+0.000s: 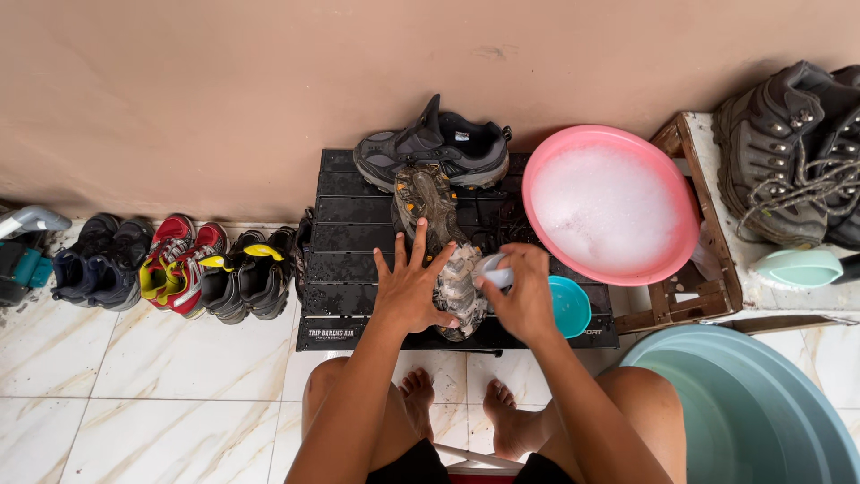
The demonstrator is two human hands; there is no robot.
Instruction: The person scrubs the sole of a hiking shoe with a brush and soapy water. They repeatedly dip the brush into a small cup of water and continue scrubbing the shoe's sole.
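A dirty shoe point(428, 204) lies sole-up on a low black slatted table point(349, 233), its near end covered in foam. My left hand point(410, 285) rests flat on the shoe's left side, fingers spread. A small white brush point(495, 270) is gripped in my right hand point(522, 294), pressed against the shoe's right side. Behind it a grey and black sneaker point(437, 149) stands upright. A small teal bowl point(571, 307) sits just right of my right hand.
A pink basin point(609, 204) of suds sits on a wooden crate point(685, 305). A large grey-blue tub point(752, 408) stands at lower right. Grey boots point(793, 148) rest on a white ledge with a mint scoop point(797, 267). Several shoes point(175, 264) line the wall at left.
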